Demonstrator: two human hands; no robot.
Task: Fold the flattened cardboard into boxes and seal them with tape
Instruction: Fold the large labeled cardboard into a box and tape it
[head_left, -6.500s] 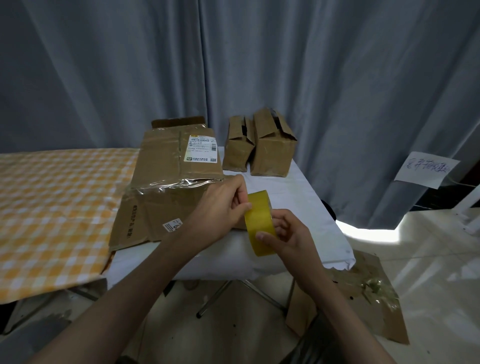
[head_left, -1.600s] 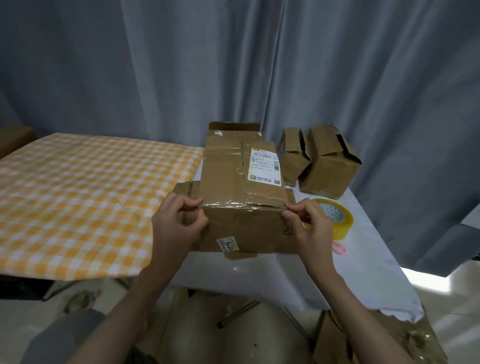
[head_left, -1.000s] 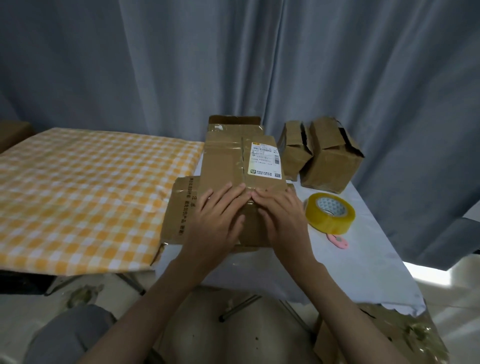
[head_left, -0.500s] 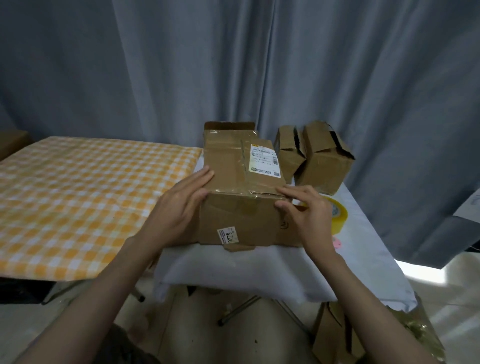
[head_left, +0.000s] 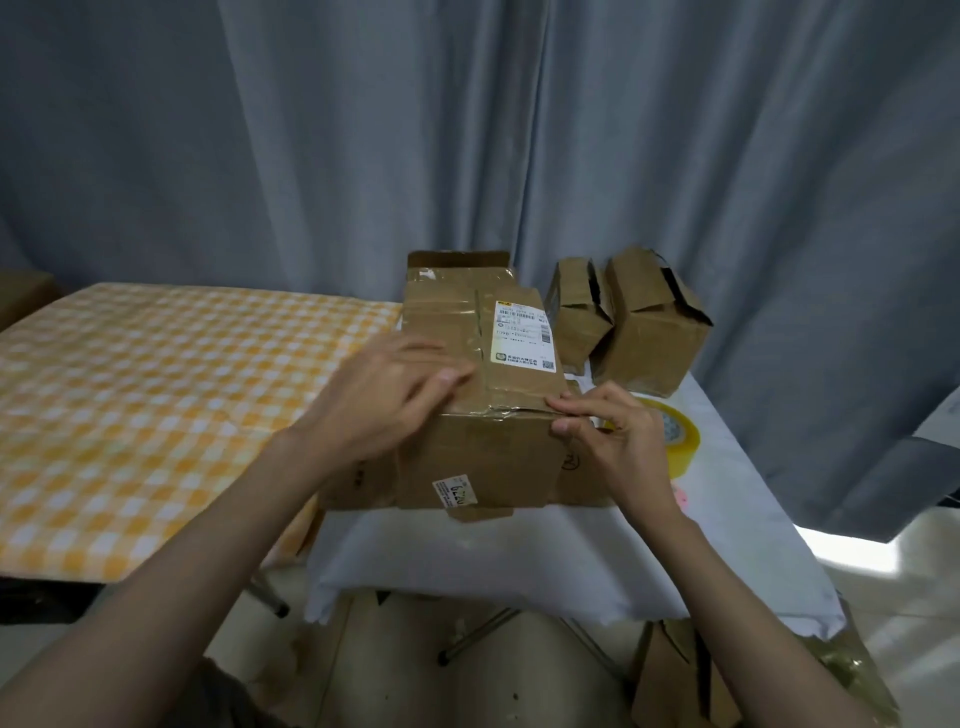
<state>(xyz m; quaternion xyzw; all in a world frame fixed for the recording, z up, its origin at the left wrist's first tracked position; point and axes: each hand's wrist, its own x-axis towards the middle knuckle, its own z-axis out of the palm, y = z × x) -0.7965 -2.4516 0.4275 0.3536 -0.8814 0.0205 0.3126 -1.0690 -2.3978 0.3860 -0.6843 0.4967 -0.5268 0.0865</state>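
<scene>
A cardboard box (head_left: 483, 400) stands on the white tabletop (head_left: 727, 519). The left hand (head_left: 384, 400) lies flat on its top, blurred. The right hand (head_left: 608, 436) pinches its front right edge. A tape roll (head_left: 678, 444) lies just beside, and two small boxes (head_left: 628, 322) stand behind.

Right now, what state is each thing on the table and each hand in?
Large cardboard box: raised into a box shape, shiny tape along its near top edge.
Left hand: fingers straight, flat on the box top.
Right hand: pinching the box's near right corner.
Tape roll: lying flat on the white table, untouched.
Two small boxes: standing, top flaps not closed.
</scene>
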